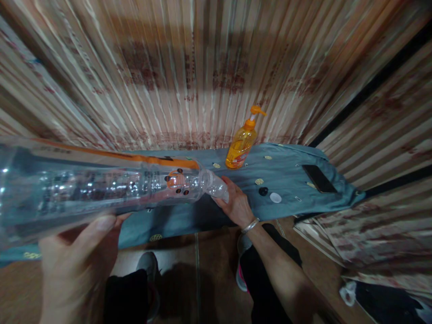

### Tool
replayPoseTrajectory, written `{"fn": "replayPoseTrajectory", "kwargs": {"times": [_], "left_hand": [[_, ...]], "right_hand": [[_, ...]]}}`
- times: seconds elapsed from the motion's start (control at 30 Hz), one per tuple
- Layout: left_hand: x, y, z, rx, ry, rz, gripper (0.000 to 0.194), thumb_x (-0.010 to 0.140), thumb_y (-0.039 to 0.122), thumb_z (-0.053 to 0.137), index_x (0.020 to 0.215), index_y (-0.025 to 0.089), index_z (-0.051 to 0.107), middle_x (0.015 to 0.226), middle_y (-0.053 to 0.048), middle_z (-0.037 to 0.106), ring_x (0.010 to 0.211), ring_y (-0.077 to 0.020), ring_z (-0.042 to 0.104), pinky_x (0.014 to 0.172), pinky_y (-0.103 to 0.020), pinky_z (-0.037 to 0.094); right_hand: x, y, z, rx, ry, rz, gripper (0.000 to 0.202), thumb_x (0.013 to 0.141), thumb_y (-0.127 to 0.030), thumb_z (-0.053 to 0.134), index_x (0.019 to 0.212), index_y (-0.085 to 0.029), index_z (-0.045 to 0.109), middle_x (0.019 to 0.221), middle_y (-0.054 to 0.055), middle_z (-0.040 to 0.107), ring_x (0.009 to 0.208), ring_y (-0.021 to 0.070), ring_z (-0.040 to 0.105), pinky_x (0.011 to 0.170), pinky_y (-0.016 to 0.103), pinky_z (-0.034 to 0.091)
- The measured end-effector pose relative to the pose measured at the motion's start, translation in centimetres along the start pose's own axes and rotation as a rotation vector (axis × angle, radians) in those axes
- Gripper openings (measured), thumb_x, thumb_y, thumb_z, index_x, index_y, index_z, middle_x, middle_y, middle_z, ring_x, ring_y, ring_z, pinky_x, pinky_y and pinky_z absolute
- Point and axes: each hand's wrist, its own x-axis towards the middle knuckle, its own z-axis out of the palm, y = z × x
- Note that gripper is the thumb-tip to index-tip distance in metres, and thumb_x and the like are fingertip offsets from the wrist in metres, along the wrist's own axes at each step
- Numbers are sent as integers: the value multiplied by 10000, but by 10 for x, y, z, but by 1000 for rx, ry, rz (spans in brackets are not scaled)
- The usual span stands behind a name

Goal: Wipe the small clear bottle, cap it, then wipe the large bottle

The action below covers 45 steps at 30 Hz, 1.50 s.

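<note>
A long clear plastic pack with an orange printed strip and a small cartoon print stretches from the left edge to the middle of the view. Glossy clear layers show inside it, like stacked plastic cups, though I cannot tell for certain. My left hand grips it from below, thumb along its side. My right hand, with a silver bangle at the wrist, is closed around the whitish translucent piece at its far end. Whether that piece is a cup or the wrapper's end is unclear.
A teal patterned cloth covers a narrow surface. On it stand a yellow pump bottle, a small black object, a white disc and a dark phone. Pleated curtains hang behind.
</note>
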Motion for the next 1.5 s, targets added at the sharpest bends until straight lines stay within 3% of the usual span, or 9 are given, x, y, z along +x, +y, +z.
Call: {"fn": "replayPoseTrajectory", "kwargs": {"times": [0.2, 0.33, 0.53, 0.63, 0.8, 1.03, 1.2, 1.37, 1.5], "left_hand": [[-1, -2, -2, -54, -11, 45, 486, 680, 80, 786, 1097, 280, 639, 708, 12, 652, 740, -171, 680, 607, -274, 635], [0, -1, 0, -25, -15, 76, 495, 683, 107, 798, 1114, 285, 632, 678, 25, 638, 703, -157, 670, 585, -247, 613], [1, 0, -1, 11, 52, 82, 606, 602, 103, 843, 1136, 273, 615, 788, 11, 691, 855, -190, 695, 631, -255, 622], [0, 1, -2, 43, 38, 93, 491, 633, 114, 812, 1060, 278, 633, 757, 25, 687, 832, -176, 703, 622, -244, 601], [-4, 3, -2, 179, -17, 59, 280, 724, 297, 776, 962, 365, 645, 675, 49, 659, 812, -189, 712, 684, -328, 614], [2, -2, -6, 36, 38, 135, 640, 631, 144, 865, 1184, 330, 603, 645, 66, 630, 640, -132, 653, 595, -241, 612], [5, -2, -6, 26, 13, 136, 683, 621, 149, 867, 1224, 309, 589, 625, 62, 611, 622, -137, 648, 587, -239, 609], [1, 0, -3, 61, 43, 116, 511, 609, 171, 861, 1054, 308, 652, 630, 57, 630, 608, -121, 641, 569, -221, 592], [-5, 3, -1, 154, 1, 78, 249, 690, 275, 806, 862, 361, 647, 644, 54, 653, 781, -162, 696, 615, -268, 597]], "right_hand": [[0, 0, 0, -11, 12, -18, 609, 881, -297, 633, 1426, -164, 395, 1270, 171, 659, 1164, 312, 653, 952, 494, 572], [0, -1, 0, -5, 15, -26, 607, 880, -293, 636, 1422, -155, 400, 1266, 175, 661, 1167, 313, 650, 957, 497, 569], [0, -1, 0, -11, 13, -25, 599, 881, -300, 634, 1416, -149, 410, 1263, 177, 662, 1156, 316, 652, 951, 499, 568], [0, -1, 0, -15, 19, -34, 591, 879, -286, 640, 1405, -134, 420, 1252, 185, 667, 1148, 313, 655, 952, 486, 570], [0, 0, 0, -16, 13, -37, 599, 884, -298, 635, 1416, -142, 407, 1255, 176, 667, 1146, 309, 656, 945, 492, 573], [-1, 0, 1, -25, 47, -72, 585, 891, -286, 631, 1412, -145, 408, 1244, 182, 669, 1134, 310, 663, 930, 487, 582], [0, 0, 1, -31, 39, -74, 589, 894, -292, 626, 1419, -157, 394, 1241, 175, 670, 1124, 308, 668, 923, 488, 585], [0, 1, 1, -37, 39, -79, 586, 895, -296, 628, 1413, -144, 397, 1243, 184, 669, 1128, 310, 666, 927, 488, 584], [-1, 1, 1, -39, 25, -58, 590, 890, -291, 628, 1414, -144, 401, 1254, 185, 664, 1138, 310, 661, 933, 485, 582]]}}
